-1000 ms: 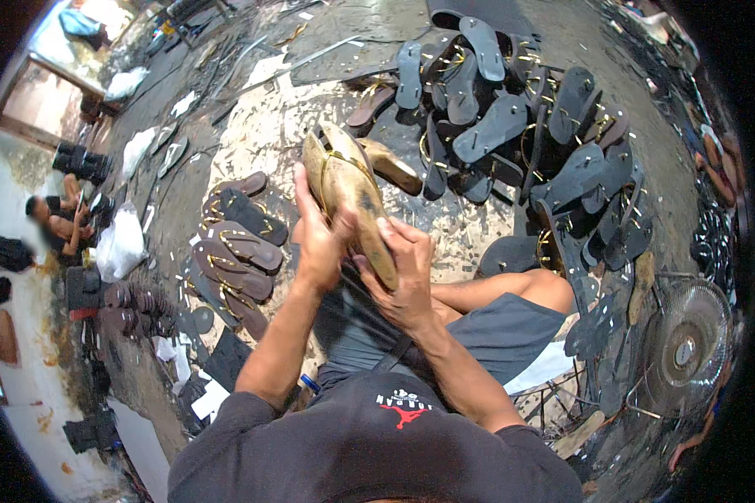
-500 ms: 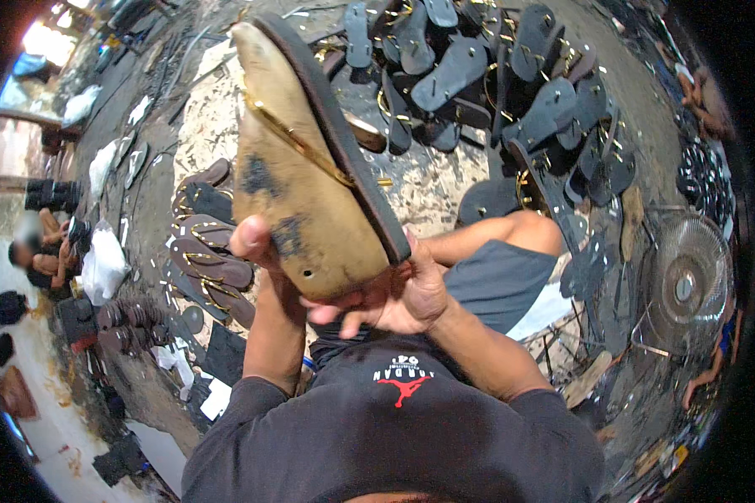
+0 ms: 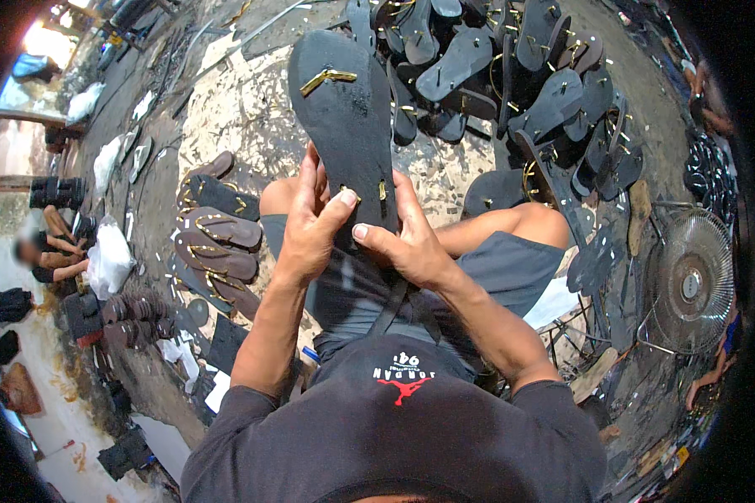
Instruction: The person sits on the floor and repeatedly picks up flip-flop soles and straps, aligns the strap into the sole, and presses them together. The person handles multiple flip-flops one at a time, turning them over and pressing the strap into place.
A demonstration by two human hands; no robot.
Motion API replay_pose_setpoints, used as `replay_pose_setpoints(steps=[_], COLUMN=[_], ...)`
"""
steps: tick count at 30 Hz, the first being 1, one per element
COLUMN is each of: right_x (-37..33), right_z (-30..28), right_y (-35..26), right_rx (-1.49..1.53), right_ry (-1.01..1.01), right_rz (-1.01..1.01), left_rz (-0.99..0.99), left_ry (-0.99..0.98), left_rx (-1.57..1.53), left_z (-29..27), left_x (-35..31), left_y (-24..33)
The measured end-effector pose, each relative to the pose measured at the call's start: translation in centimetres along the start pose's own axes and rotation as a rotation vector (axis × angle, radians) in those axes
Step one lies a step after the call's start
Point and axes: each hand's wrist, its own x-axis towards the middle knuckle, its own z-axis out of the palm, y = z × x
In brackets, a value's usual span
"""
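Observation:
A black flip-flop sole point(image 3: 344, 109) stands before me with its flat underside up, toe end pointing away. Gold strap ends poke through it: a pair lies spread near the toe, others stick out by the heel. Along the left edge of the heel my left hand point(image 3: 312, 230) is closed, its thumb pressing beside a gold end. My right hand point(image 3: 411, 243) grips the opposite edge, thumb laid across the heel. The foot-shaped form seen earlier is hidden behind the sole.
Many black soles with gold strap ends point(image 3: 549, 105) are heaped at the far right. Finished-looking brown flip-flops point(image 3: 218, 243) lie at left. A metal fan point(image 3: 689, 285) stands at right. Another person point(image 3: 54, 251) sits at far left beside a white bag point(image 3: 109, 256).
The flip-flop and its form have been turned over, so the sole's underside now shows instead of the tan form and gold strap. Both hands have shifted to the heel's edges.

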Motion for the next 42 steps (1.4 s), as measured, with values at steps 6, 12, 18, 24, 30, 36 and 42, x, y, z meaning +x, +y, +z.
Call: replay_pose_setpoints(steps=[6,12,18,24,30,36,42], right_x=[1.0,1.1,2.3,2.8,5.9,5.3,14.2], right_z=[-2.0,-1.4,-1.4,0.6,1.9,-11.4,-20.1], right_y=[0.0,-1.5,0.2,0.7,1.1,9.5,9.3], right_rx=[0.353,0.131,0.123,-0.602,-0.55,-1.093,-0.427], right_ry=[-0.044,-0.071,0.012,0.181,-0.013,0.159,0.709], right_rz=[0.191,0.158,0.069,-0.438,0.027,0.183,0.053], left_rz=[0.059,0.013,0.029,0.503,0.249,0.108,-0.244], left_ry=[-0.024,-0.005,-0.015,0.169,0.645,0.404,1.742], left_rx=[0.124,0.037,0.158,-0.128,-0.199,-0.602,0.705], left_z=[-0.3,-0.5,-1.1,-2.0,-8.7,-43.6,-48.3], left_x=[-0.9,-0.8,-0.4,1.6,3.4,-12.9,-24.2], left_y=[-1.5,-0.1,0.1,-0.9,-0.8,-11.0,-13.4])
